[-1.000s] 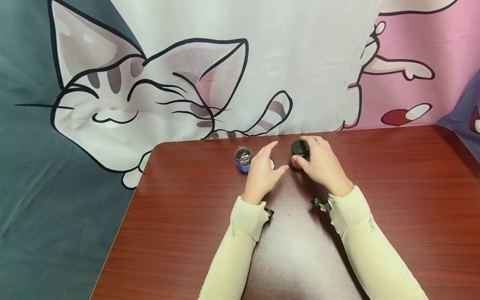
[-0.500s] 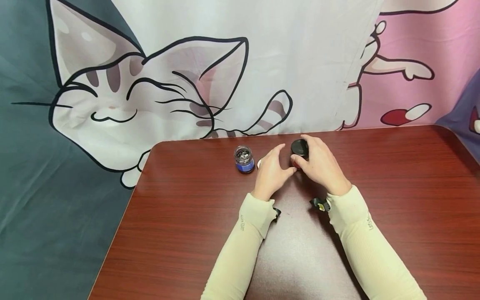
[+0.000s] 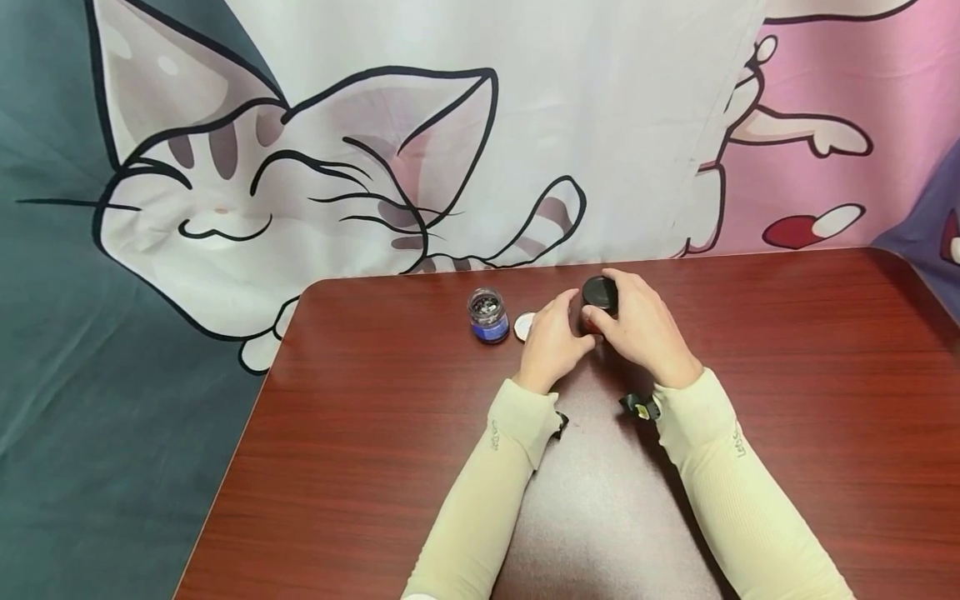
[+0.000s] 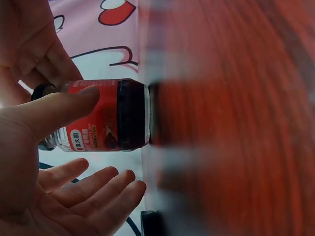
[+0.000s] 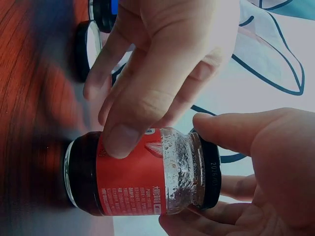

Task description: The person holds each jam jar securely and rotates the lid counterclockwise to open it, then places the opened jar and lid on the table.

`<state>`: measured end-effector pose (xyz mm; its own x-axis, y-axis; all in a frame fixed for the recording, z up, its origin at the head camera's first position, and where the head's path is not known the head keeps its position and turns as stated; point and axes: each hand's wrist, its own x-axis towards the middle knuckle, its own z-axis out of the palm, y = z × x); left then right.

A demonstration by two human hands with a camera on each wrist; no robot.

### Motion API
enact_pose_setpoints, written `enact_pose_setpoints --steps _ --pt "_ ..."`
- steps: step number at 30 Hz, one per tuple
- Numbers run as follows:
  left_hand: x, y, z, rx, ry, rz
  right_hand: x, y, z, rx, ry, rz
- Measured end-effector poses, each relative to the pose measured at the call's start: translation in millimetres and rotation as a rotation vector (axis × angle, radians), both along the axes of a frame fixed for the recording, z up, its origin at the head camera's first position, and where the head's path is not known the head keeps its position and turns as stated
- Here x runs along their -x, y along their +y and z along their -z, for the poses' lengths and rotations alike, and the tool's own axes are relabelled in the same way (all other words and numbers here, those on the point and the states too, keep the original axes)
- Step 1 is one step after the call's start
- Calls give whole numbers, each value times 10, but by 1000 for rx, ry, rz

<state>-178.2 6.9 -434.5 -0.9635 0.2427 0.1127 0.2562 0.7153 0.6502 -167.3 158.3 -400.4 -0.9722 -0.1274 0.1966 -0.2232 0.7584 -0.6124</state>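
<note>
A glass jar with a red label and dark contents (image 4: pixel 106 125) stands upright on the table, its black lid (image 3: pixel 600 292) in place. My right hand (image 3: pixel 647 329) holds it at the lid, thumb against the lid's edge and fingers around the far side. From the left, my left hand (image 3: pixel 553 346) reaches around the jar's body. Its thumb lies over the red label (image 5: pixel 130 187), while its straight fingers (image 4: pixel 110 189) stay apart from the glass in the left wrist view. Whether the left thumb presses the label, I cannot tell.
Left of the hands stands an uncovered glass jar with a blue label (image 3: pixel 489 321). Beside it a loose lid (image 3: pixel 522 327) lies with its white inside up. The brown wooden table (image 3: pixel 360 433) ends at a curtain with cartoon cats (image 3: pixel 637 125).
My left hand has moved right, from beside the blue-labelled jar to the red-labelled one, uncovering the loose lid. The right hand has stayed at the red-labelled jar.
</note>
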Motion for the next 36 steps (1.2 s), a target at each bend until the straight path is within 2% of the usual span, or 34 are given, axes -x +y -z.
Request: enact_pose_setpoints --steps 14,26,36 --pt "68 102 20 60 -2 7 22 11 -9 6 26 1" --pt "70 149 22 41 -44 -20 22 32 -9 15 21 2" --pt "59 147 35 14 -48 -39 34 54 36 27 56 2"
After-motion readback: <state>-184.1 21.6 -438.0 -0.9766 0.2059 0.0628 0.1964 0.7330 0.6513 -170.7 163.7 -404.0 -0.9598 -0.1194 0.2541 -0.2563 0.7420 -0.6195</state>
